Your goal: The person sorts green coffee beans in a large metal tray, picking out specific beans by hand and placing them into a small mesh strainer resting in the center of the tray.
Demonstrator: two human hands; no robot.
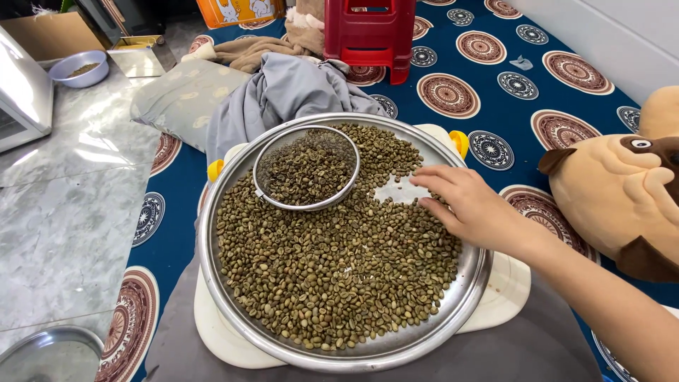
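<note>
bright, even light | glare on marble floor [64, 212] | sharp focus

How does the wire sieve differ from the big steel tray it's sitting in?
The sieve is fine mesh with a thin rim; the tray is solid polished metal. The sieve is far smaller, resting at the tray's upper left. The right hand touches beans in the tray, not the sieve. Both are round and hold greenish beans.

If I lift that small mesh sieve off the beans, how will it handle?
The mesh sieve looks thin-walled, so probably light but bean-loaded. It rests tilted on loose beans, so it may slide or spill. The right hand is apart from it.
</note>
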